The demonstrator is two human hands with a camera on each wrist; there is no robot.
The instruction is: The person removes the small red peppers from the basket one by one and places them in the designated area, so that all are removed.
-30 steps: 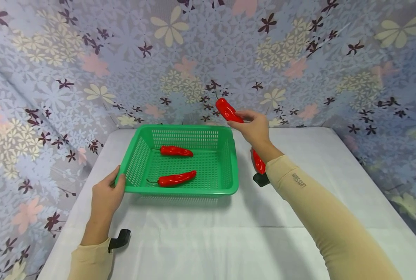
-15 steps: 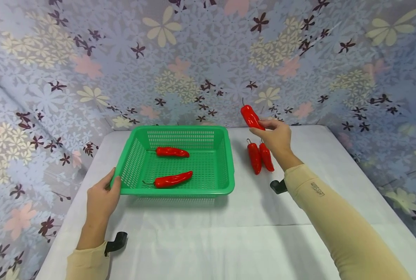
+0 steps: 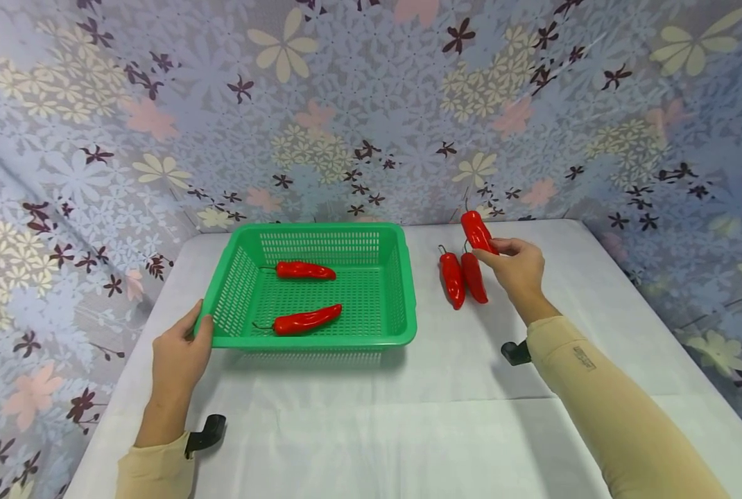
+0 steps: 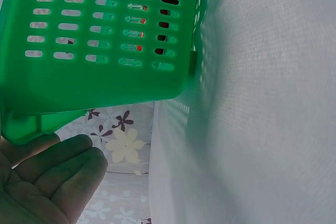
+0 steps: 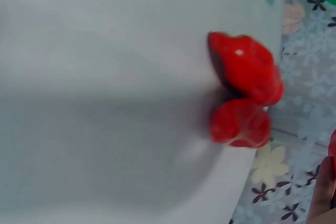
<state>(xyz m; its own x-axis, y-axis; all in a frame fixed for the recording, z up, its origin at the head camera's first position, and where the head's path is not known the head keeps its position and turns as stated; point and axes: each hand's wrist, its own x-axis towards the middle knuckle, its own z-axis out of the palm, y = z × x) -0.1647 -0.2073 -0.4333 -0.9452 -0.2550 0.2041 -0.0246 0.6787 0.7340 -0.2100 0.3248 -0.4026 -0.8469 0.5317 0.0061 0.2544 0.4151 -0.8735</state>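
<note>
A red chili pepper (image 3: pixel 478 231) is pinched between the thumb and fingers of my right hand (image 3: pixel 518 269), its stem pointing up and away. Just left of that hand, two more red peppers lie side by side on the table, one on the left (image 3: pixel 451 278) and one on the right (image 3: pixel 473 277). My left hand (image 3: pixel 180 353) grips the near left corner of a green plastic basket (image 3: pixel 315 342). Inside the basket lie two red peppers, a far one (image 3: pixel 305 270) and a near one (image 3: pixel 307 320), apart from each other. The left wrist view shows the fingers under the basket's rim.
A white cloth (image 3: pixel 321 430) covers the table. Flower-patterned fabric (image 3: pixel 358 104) stands behind the table and along both sides. The basket sits on the left half of the table. A small black device is strapped on each wrist, such as the left one (image 3: pixel 207 434).
My right hand has carried its pepper from beside the basket's far right corner rightward and lower, past the two peppers on the table. The left hand keeps its hold; the view has shifted slightly.
</note>
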